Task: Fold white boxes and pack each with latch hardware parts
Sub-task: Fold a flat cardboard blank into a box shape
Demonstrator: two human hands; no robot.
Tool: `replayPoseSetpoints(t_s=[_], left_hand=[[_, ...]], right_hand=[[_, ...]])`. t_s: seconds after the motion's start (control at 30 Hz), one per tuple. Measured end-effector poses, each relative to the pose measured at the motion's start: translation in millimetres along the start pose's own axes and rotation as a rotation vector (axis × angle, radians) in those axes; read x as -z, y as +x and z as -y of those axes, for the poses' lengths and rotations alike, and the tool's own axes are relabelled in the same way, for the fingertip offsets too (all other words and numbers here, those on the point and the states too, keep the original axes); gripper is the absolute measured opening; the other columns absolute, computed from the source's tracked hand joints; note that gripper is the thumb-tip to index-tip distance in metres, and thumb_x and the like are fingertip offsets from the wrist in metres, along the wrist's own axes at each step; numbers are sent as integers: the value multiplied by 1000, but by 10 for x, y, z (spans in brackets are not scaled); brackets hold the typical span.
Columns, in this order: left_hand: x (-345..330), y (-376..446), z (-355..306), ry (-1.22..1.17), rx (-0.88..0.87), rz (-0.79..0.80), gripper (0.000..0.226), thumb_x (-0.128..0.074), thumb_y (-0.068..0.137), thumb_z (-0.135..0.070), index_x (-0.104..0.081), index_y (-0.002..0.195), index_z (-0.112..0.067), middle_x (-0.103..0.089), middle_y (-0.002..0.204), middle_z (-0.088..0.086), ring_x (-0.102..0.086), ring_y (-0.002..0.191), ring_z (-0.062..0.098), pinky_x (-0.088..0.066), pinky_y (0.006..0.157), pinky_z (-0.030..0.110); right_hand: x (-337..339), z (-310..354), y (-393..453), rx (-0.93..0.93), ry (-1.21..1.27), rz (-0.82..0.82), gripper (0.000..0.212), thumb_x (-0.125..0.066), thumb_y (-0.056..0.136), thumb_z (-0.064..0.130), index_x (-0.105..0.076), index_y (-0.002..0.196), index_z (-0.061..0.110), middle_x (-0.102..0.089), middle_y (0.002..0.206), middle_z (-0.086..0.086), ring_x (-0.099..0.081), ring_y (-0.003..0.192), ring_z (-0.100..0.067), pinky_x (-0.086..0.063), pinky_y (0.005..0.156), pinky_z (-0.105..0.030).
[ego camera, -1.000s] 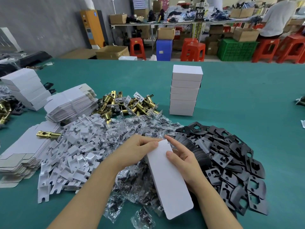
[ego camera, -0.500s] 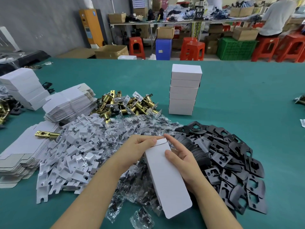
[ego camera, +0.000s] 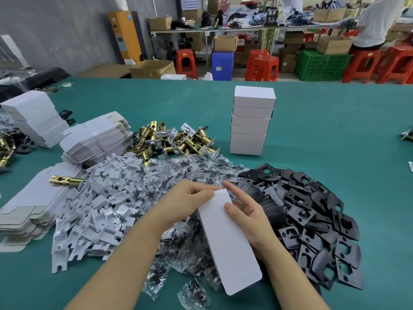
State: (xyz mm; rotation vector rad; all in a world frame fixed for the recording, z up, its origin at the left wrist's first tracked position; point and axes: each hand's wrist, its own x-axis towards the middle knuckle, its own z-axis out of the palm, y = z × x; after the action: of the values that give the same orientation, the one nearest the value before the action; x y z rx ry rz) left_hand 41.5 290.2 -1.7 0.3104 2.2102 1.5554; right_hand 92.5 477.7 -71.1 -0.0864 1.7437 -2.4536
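Observation:
I hold a long white box (ego camera: 228,238) over the parts at the table's near middle, its near end flap sticking out toward me. My left hand (ego camera: 185,202) pinches the far end from the left. My right hand (ego camera: 248,215) grips the right side, thumb on top and index finger stretched past the far end. Around it lie small clear bags of screws (ego camera: 178,175), white card inserts (ego camera: 98,209), black strike plates (ego camera: 312,215) and brass latch bolts (ego camera: 169,139). A stack of closed white boxes (ego camera: 251,121) stands behind.
Flat unfolded box blanks lie in piles at the left (ego camera: 96,137) and near left (ego camera: 29,206), one brass latch (ego camera: 67,180) on top. More white boxes (ego camera: 35,117) sit far left. The green table (ego camera: 335,121) stretches to the right. A person (ego camera: 380,21) works at a far bench.
The far end flap of the box has gone down flush with the box end; my left fingers shifted onto that end and my right index finger stretched out.

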Motion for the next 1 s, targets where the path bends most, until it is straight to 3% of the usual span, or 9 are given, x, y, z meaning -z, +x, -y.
replayPoseSetpoints(t_s=[0.13, 0.23, 0.37, 0.57, 0.67, 0.8, 1.0], left_hand=[[18, -12, 15, 6, -8, 50, 25, -54, 104, -36, -76, 116, -41, -75, 110, -17, -68, 97, 2, -48, 88, 28], [-8, -11, 52, -4, -11, 75, 26, -54, 97, -53, -69, 119, -54, -71, 114, -25, -65, 105, -3, -46, 93, 28], [-88, -1, 141, -151, -77, 19, 35, -68, 87, -40, -70, 121, -47, -75, 97, -16, -69, 91, 3, -53, 76, 20], [-139, -5, 174, -208, -89, 17, 30, -69, 91, -33, -75, 120, -36, -76, 112, 2, -68, 102, 21, -57, 90, 38], [-138, -5, 170, -198, -90, 35, 26, -66, 99, -22, -75, 120, -33, -76, 115, 0, -68, 105, 20, -54, 96, 42], [-129, -2, 169, -191, -90, 35, 26, -64, 100, -17, -77, 118, -31, -76, 116, -1, -68, 102, 17, -57, 89, 33], [-137, 3, 185, -169, -94, 12, 26, -66, 90, -30, -78, 113, -31, -76, 108, -1, -67, 92, 10, -52, 76, 25]], right_hand=[[-17, 28, 1, 22, -22, -27, 48, -76, 81, 36, -68, 128, 40, -76, 110, -9, -73, 89, -24, -60, 69, -37], [-2, 20, 9, 46, -21, -64, 40, -73, 86, 28, -70, 124, 39, -76, 109, -11, -74, 88, -26, -60, 68, -38], [25, 38, 10, 49, 39, -113, 36, -70, 87, 24, -71, 120, 38, -77, 108, -11, -75, 87, -30, -61, 66, -39], [20, 43, -10, 57, 63, -115, 34, -69, 87, 23, -68, 120, 33, -76, 107, -10, -74, 85, -29, -60, 64, -39], [13, 40, -11, 56, 74, -127, 32, -69, 86, 22, -68, 117, 31, -75, 106, -9, -73, 84, -29, -60, 64, -41], [3, 29, -14, 61, 56, -121, 29, -70, 88, 24, -66, 116, 30, -74, 106, -9, -72, 85, -31, -61, 67, -43], [6, 39, -28, 44, 36, -107, 24, -70, 89, 27, -62, 112, 27, -74, 102, -13, -71, 82, -34, -61, 64, -43]])
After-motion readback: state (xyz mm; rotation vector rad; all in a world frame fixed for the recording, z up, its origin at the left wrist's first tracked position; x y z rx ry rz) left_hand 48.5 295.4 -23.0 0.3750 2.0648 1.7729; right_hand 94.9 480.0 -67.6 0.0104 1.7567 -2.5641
